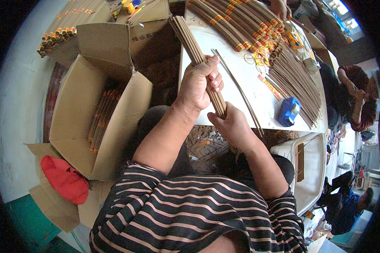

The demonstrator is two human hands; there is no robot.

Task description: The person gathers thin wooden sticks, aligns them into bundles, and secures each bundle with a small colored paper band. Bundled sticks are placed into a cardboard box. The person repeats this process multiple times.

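A slim bundle of brown incense sticks (187, 39) slants over the near left edge of the white table (196, 118). Wrapped round its middle is my left hand (198, 82). My right hand (233, 126) closes about the lower end, thumb along the side; its other fingers are partly hidden. A few loose incense sticks (237, 86) lie on the tabletop beside the bundle. Farther right is a spread heap of bare sticks (297, 80), with red and yellow label strips (271, 87), scissors (257, 62) and a blue tape dispenser (289, 111) near it.
Labelled bundles (240, 25) are piled at the table's far side, near another person's hand (280, 8). An open cardboard box (74, 111) holding wrapped bundles (104, 120) stands left, by a red cloth item (64, 179). A white tub (312, 175) sits right. Another person (354, 95) is far right.
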